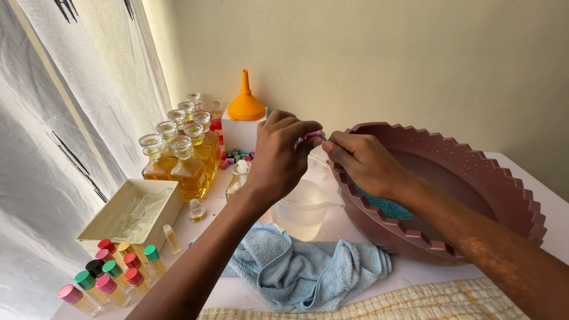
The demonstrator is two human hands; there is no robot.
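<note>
My left hand (280,155) and my right hand (363,162) meet above the table, both pinching a small vial with a pink cap (314,135). Left fingers close on the cap end, while the right fingers hold the clear body. Below them stands a clear plastic jug of water (302,208). The right wrist rests over the rim of a large maroon basin (474,178) with a notched edge, which has something blue (388,207) inside.
Several glass bottles of yellow liquid (186,169) stand at the left, with an orange funnel (246,104) on a white box behind. A cream box of clear vials (133,213), several capped small vials (109,278), loose coloured caps (237,156) and a blue towel (302,269) lie nearby.
</note>
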